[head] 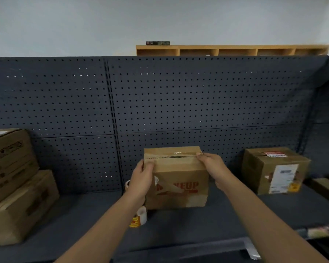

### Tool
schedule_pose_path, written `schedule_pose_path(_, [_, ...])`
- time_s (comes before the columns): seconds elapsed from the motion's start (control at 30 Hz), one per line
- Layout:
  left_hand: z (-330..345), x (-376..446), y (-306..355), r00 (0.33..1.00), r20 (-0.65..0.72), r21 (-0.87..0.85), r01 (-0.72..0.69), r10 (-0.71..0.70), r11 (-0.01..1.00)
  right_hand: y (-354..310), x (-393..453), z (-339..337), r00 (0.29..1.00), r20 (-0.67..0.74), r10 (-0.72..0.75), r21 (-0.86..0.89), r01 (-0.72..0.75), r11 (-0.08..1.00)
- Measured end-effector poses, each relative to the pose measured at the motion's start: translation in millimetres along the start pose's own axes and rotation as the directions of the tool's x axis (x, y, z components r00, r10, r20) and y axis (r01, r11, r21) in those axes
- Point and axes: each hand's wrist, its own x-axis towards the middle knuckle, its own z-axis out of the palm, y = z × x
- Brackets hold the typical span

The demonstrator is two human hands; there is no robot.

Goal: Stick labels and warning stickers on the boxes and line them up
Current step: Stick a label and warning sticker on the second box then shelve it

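A brown cardboard box [179, 179] with red lettering on its front stands in the middle of the dark shelf [226, 215]. My left hand [142, 177] grips its upper left edge, thumb on top. My right hand [213, 168] holds the upper right edge, fingers curled over the top. A roll of stickers [139, 218], white with a yellow-red warning sticker showing, lies on the shelf just below my left wrist. To the right sits a second brown box [273, 169] bearing a white label on its front, a red-white sticker on top and a small yellow sticker.
Two larger brown boxes [13, 186] are stacked at the left end of the shelf. A dark pegboard wall [160, 101] backs the shelf. A wooden cubby unit [232, 50] shows above it. Another roll [128, 184] peeks out behind my left wrist.
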Motion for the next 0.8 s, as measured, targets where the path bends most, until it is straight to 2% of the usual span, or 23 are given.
schedule_pose_path(0.17, [34,-4,-21,0.997,0.039,0.017,0.061,-0.062,0.998,31,6,-36,1.000,-0.007,0.011,-0.020,-0.011,1.000])
schedule_pose_path(0.3, [45,-2,-35,0.988,0.078,-0.042,0.133,-0.130,0.990,51,8,-50,0.999,-0.013,0.051,-0.019,-0.051,0.999])
schedule_pose_path(0.6, [48,10,-64,0.987,0.057,0.021,0.148,-0.149,0.989,83,10,-51,0.997,0.063,0.051,0.000,-0.051,0.999])
schedule_pose_path(0.73, [46,11,-70,0.985,0.033,0.054,0.168,-0.170,0.984,99,1,-59,0.977,0.194,0.087,0.119,-0.112,0.987])
schedule_pose_path(0.8, [42,7,-75,0.985,0.073,0.075,0.149,-0.154,0.986,112,0,-65,0.975,0.218,0.050,0.132,-0.080,0.988])
